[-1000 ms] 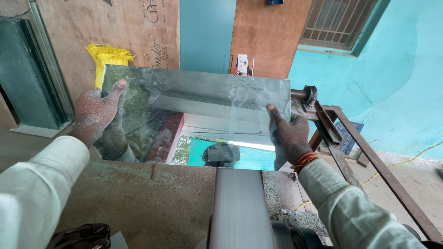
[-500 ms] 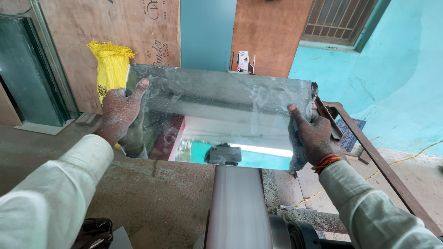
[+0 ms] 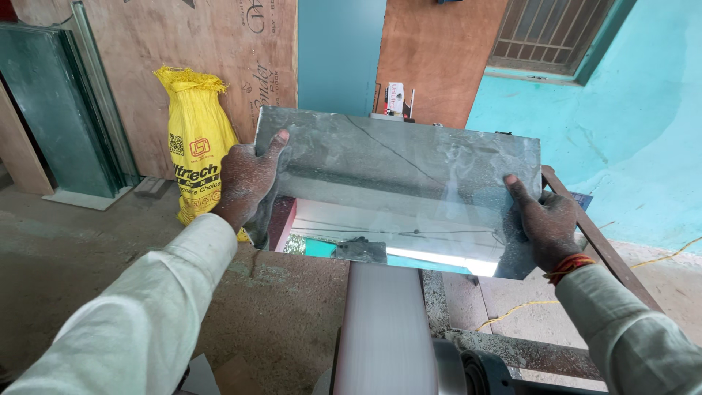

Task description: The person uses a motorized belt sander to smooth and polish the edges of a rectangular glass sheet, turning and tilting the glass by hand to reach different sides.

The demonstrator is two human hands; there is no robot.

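Observation:
I hold a rectangular mirror sheet (image 3: 395, 190) flat out in front of me, its dusty face reflecting the ceiling and a bright strip. My left hand (image 3: 245, 179) grips its left edge, thumb lying on the top face. My right hand (image 3: 545, 223) grips the right edge the same way, with an orange thread at the wrist. Both arms wear pale long sleeves. The lower edge of the sheet sits just above a pale belt (image 3: 384, 329) that runs toward me over a roller.
A yellow sack (image 3: 194, 157) stands against plywood boards (image 3: 219, 66) on the left. Dark glass panes (image 3: 62, 110) lean at far left. A rusty metal frame (image 3: 599, 249) runs along the right, beside a turquoise wall (image 3: 621, 132). A yellow cable (image 3: 512, 311) lies on the floor.
The mirror sheet has been lifted and brought nearer to me, with both hands staying on its edges; the view has tilted so the yellow sack shows in full.

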